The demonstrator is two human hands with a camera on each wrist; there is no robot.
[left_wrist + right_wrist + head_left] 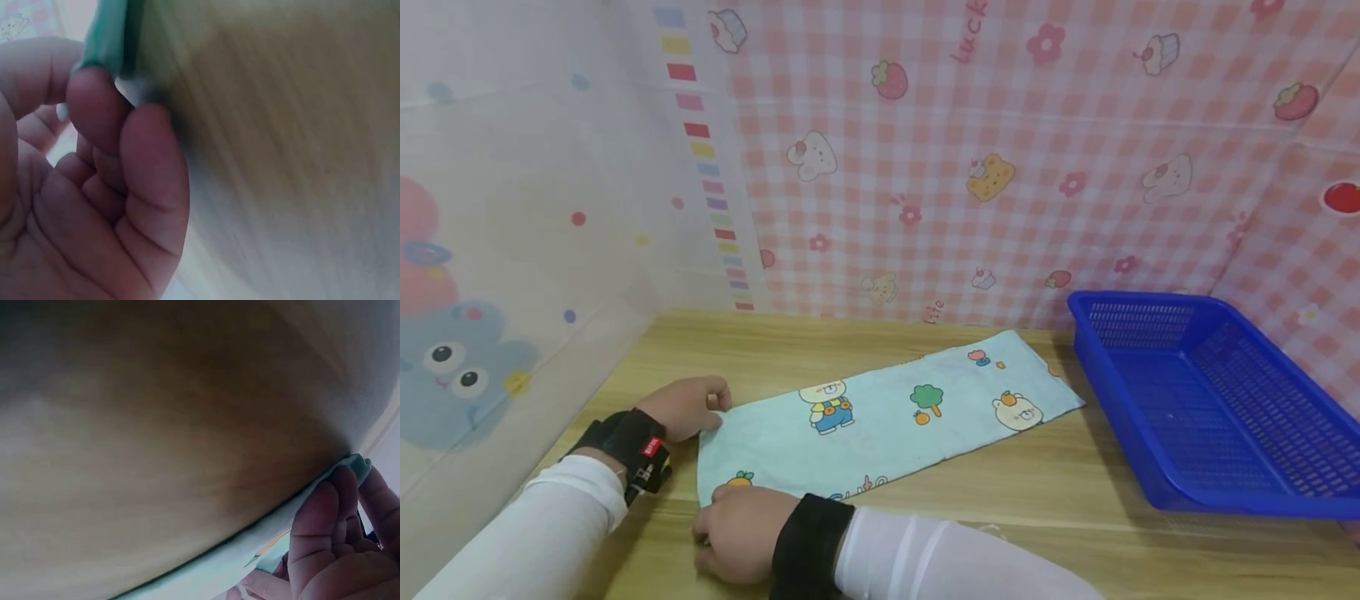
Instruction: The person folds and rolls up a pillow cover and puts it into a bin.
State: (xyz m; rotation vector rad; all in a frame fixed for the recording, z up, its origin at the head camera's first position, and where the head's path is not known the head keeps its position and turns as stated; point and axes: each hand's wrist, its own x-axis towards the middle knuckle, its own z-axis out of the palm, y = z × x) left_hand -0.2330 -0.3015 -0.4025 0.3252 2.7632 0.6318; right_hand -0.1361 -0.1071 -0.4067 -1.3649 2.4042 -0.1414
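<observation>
A pale blue-green cloth printed with bears, a tree and oranges lies flat as a long strip, slanting up to the right across the table. At its left end, my left hand pinches the far corner between thumb and fingers; the left wrist view shows the cloth edge in that pinch. My right hand grips the near left corner, and in the right wrist view the cloth runs away from the curled fingers. The right hand covers that corner in the head view.
A blue plastic basket with perforated sides stands on the right of the wooden table. Behind the table hangs a pink checked curtain, and a whitish printed sheet borders the left side.
</observation>
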